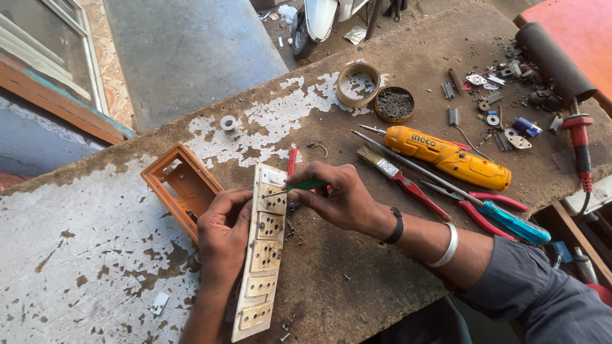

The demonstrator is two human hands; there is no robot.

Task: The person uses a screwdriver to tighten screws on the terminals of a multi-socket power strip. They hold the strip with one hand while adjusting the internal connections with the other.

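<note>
plate (261, 255) on edge, left hand (220, 239) clasped round it, steadying; right hand (338, 197) pinching screwdriver (299, 186), tip at socket; box (182, 188) beside.

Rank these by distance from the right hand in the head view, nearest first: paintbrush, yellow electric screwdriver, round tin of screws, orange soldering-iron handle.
From the right hand, which holds a green-handled screwdriver:
1. Paintbrush, just to its right on the bench.
2. Yellow electric screwdriver, beyond the brush, right.
3. Round tin of screws, up toward the bench's far edge.
4. Orange soldering-iron handle, far right edge.
</note>
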